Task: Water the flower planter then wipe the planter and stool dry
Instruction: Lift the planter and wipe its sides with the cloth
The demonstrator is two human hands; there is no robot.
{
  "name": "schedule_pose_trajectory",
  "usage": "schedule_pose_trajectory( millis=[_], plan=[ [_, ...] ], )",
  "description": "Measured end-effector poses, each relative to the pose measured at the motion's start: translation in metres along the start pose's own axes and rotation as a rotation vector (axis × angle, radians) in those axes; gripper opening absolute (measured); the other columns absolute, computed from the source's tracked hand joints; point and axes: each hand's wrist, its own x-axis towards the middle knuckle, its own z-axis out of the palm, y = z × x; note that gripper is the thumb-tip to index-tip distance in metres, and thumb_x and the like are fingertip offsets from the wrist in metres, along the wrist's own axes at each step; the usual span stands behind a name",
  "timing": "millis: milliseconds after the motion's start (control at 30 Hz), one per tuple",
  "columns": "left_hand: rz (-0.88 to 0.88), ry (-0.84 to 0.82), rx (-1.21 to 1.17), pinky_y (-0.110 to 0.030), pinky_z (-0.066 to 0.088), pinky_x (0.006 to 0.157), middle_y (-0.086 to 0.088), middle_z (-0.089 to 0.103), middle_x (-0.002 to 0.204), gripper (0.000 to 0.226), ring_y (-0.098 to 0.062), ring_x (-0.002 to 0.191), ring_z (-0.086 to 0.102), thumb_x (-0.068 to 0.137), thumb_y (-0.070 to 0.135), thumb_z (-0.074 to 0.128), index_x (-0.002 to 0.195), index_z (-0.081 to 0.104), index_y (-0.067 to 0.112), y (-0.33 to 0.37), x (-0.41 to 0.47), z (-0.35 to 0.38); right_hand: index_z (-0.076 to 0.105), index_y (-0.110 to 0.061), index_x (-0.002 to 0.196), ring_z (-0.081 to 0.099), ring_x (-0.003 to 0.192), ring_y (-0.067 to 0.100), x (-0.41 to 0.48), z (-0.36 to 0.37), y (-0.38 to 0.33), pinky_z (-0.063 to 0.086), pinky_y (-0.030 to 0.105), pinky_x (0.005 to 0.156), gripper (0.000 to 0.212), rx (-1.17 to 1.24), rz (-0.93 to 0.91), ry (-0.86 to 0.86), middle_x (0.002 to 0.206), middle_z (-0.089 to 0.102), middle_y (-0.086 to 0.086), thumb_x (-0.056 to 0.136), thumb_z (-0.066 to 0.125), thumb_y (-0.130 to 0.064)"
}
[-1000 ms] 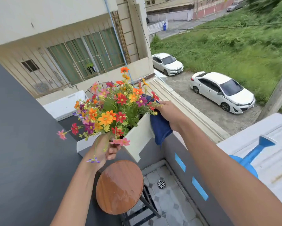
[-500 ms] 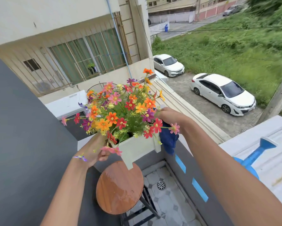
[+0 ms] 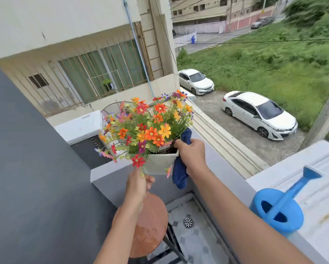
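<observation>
The person is holding the white planter (image 3: 160, 163) aloft above the wet stool (image 3: 150, 225), left hand (image 3: 139, 184) closed under its base, right hand (image 3: 191, 155) pinching the blue cloth (image 3: 180, 173) against its rim, and should be wiping downward beneath that pinch while bracing firmly.

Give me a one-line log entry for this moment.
phase: wiping planter | left hand: holds white planter from below, off stool | right hand: blue cloth at rim | watering can: on ledge
</observation>
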Motion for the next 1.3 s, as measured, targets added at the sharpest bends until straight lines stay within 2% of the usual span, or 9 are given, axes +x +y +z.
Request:
schedule_pose_trajectory(
  millis=[67, 167, 300, 400, 533, 833, 1067, 1167, 1300],
  plan=[
    [0.012, -0.052, -0.022, -0.016, 0.019, 0.034, -0.007, 0.064, 0.064, 0.023, -0.01, 0.037, 0.036, 0.098, 0.043, 0.037, 0.101, 0.057, 0.031, 0.0, -0.004, 0.012, 0.042, -0.012, 0.064, 0.033, 0.058, 0.017, -0.005, 0.001, 0.004, 0.029, 0.033, 0.057, 0.028, -0.005, -0.015, 0.013, 0.06, 0.033, 0.005, 0.065, 0.068, -0.021],
    [-0.006, -0.081, -0.026, -0.018, 0.022, 0.036, -0.009, 0.07, 0.072, 0.036, -0.012, 0.041, 0.038, 0.089, 0.05, 0.048, 0.107, 0.062, 0.022, 0.005, -0.006, 0.021, 0.039, -0.013, 0.063, 0.033, 0.057, 0.017, -0.018, 0.004, 0.01, 0.029, 0.031, 0.057, 0.03, -0.03, -0.014, 0.01, 0.059, 0.035, 0.006, 0.069, 0.068, -0.02],
    [-0.075, -0.083, 0.021, -0.021, 0.024, 0.042, -0.001, 0.049, 0.042, 0.043, -0.014, 0.038, 0.036, 0.087, 0.051, 0.054, 0.064, 0.058, 0.015, 0.014, -0.012, 0.024, 0.037, -0.014, 0.062, 0.031, 0.056, 0.016, -0.035, 0.007, 0.02, 0.029, 0.032, 0.055, 0.032, -0.043, -0.051, 0.016, 0.058, 0.033, 0.005, 0.068, 0.067, -0.02],
    [-0.145, -0.123, -0.03, -0.012, 0.021, 0.031, -0.003, 0.042, 0.046, 0.03, -0.009, 0.023, 0.031, 0.093, 0.035, 0.049, 0.069, 0.055, 0.018, 0.016, -0.01, 0.024, 0.034, -0.014, 0.062, 0.03, 0.054, 0.016, -0.045, 0.008, 0.024, 0.028, 0.03, 0.054, 0.036, -0.096, -0.12, -0.001, 0.056, 0.032, 0.002, 0.074, 0.068, -0.016],
    [-0.108, -0.151, -0.061, -0.015, 0.019, 0.036, -0.003, 0.047, 0.051, 0.028, -0.009, 0.029, 0.032, 0.092, 0.03, 0.047, 0.077, 0.059, 0.011, 0.013, -0.008, 0.018, 0.037, -0.013, 0.064, 0.031, 0.05, 0.01, -0.05, 0.005, 0.02, 0.028, 0.029, 0.051, 0.039, -0.062, -0.182, -0.018, 0.056, 0.033, -0.002, 0.087, 0.066, -0.021],
    [-0.08, -0.326, -0.138, -0.019, 0.024, 0.036, -0.01, 0.049, 0.055, 0.023, -0.011, 0.036, 0.036, 0.086, 0.016, 0.046, 0.068, 0.055, 0.004, 0.033, -0.022, -0.005, 0.039, -0.029, 0.069, 0.048, 0.07, 0.011, -0.01, -0.002, 0.007, 0.03, 0.03, 0.069, 0.035, -0.275, -0.329, 0.069, 0.094, 0.046, 0.005, 0.104, 0.046, -0.032],
    [-0.044, -0.271, -0.222, -0.016, 0.029, 0.033, -0.009, 0.047, 0.047, 0.025, -0.011, 0.033, 0.037, 0.088, 0.012, 0.043, 0.067, 0.052, 0.004, 0.042, -0.026, -0.005, 0.031, -0.029, 0.066, 0.045, 0.07, 0.019, -0.004, -0.012, 0.032, 0.031, 0.029, 0.071, 0.041, -0.405, -0.237, 0.042, 0.091, 0.046, 0.005, 0.104, 0.047, -0.032],
    [-0.033, -0.221, -0.264, -0.018, 0.031, 0.033, -0.01, 0.049, 0.05, 0.022, -0.012, 0.034, 0.039, 0.089, 0.012, 0.043, 0.07, 0.052, 0.004, 0.043, -0.022, 0.001, 0.039, -0.023, 0.068, 0.043, 0.067, 0.008, -0.024, -0.006, 0.038, 0.023, 0.025, 0.061, 0.036, -0.411, -0.305, -0.013, 0.08, 0.045, -0.001, 0.103, 0.05, -0.027],
    [-0.022, -0.179, -0.259, -0.018, 0.029, 0.033, -0.01, 0.048, 0.05, 0.022, -0.012, 0.033, 0.039, 0.089, 0.012, 0.042, 0.069, 0.05, 0.006, 0.041, -0.013, 0.004, 0.038, -0.015, 0.064, 0.038, 0.058, 0.012, -0.041, 0.002, 0.031, 0.024, 0.032, 0.057, 0.042, -0.345, -0.329, -0.062, 0.065, 0.041, -0.002, 0.101, 0.053, -0.029]
  ],
)
